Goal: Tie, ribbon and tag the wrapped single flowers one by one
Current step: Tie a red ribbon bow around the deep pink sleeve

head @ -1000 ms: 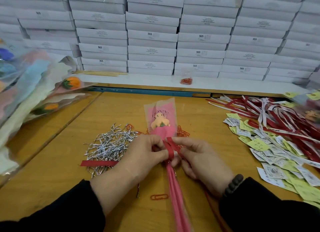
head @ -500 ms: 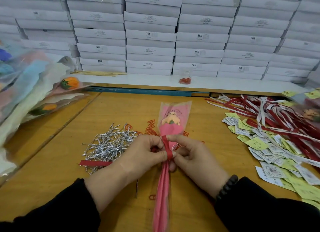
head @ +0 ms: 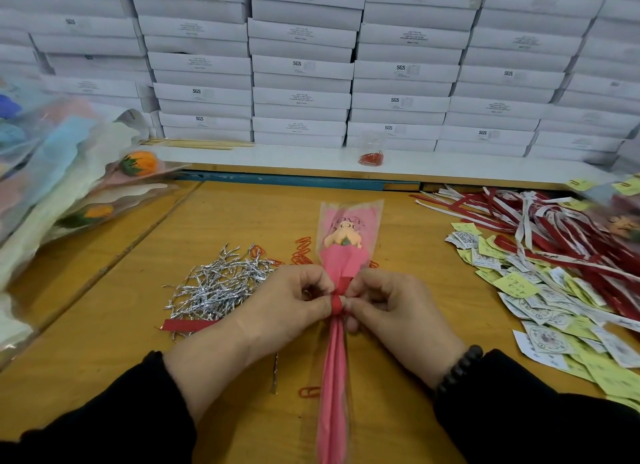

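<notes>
Head view, left hand (head: 287,304) and right hand (head: 388,307) both pinching the red ribbon (head: 336,304) wound round the pink wrapped flower (head: 343,255), bloom beyond the fingertips, stem running toward the near table (head: 114,325) edge, silver twist ties (head: 218,287) just left of the knuckles, tags (head: 540,307) and loose ribbons (head: 554,228) well right, bare wood beyond the bloom.

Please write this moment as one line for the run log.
step: ribbon | left hand: pinches ribbon | right hand: pinches ribbon | flower: on table | tag: not yet
</notes>
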Tool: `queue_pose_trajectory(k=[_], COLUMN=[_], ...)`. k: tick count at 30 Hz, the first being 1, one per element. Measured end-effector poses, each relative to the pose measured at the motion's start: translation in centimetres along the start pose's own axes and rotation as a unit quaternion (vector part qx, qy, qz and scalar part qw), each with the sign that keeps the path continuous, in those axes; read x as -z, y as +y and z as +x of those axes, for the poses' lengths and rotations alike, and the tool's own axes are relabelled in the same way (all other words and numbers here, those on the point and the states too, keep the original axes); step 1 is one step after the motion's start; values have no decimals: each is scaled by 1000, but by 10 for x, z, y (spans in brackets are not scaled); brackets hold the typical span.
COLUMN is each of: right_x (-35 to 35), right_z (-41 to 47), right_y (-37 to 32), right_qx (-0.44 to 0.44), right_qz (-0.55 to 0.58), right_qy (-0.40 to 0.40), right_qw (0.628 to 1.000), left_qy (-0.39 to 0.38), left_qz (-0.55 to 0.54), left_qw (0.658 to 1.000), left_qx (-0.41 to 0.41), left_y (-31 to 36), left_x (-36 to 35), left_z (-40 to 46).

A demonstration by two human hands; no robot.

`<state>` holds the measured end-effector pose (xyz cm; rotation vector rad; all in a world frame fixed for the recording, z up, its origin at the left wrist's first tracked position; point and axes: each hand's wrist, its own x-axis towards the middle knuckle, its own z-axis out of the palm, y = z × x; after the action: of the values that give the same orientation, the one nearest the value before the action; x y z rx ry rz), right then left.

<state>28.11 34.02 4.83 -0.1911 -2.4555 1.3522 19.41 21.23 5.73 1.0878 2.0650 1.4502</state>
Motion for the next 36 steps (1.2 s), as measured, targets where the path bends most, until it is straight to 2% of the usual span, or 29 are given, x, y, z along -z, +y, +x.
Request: queue_pose_trajectory(k=[6, 9, 13, 19, 25, 32, 34, 36], right_x=[3, 7, 13, 27, 45, 57, 58, 56], right_z=[3, 3, 2, 4, 6, 9, 9, 8], right_y=[-1, -2, -3, -10, -14, -14, -13, -12], right_qx=[-19, -25, -36, -87, -130, -168, -173, -167], right_qz=[48, -13, -111, -141, -153, -158, -142, -93], right_qy=[-8, 19, 9, -69, -121, -143, -137, -130], right_qw=[999, 999, 993, 984, 972, 963, 965, 973], left_qy=[9, 23, 53, 63, 19, -1, -9, -19], left_qz=[17, 36, 67, 142, 179, 158, 107, 4], left_qw=[999, 998, 995, 988, 982, 985, 991, 997], left_qx=[36, 46, 48, 24, 53, 69, 74, 73], left_y=[1, 0, -1, 1, 1, 0, 1, 2], left_x=[2, 1, 3, 11, 23, 37, 41, 42], left_z=[0, 0, 1, 0, 0, 4, 4, 2])
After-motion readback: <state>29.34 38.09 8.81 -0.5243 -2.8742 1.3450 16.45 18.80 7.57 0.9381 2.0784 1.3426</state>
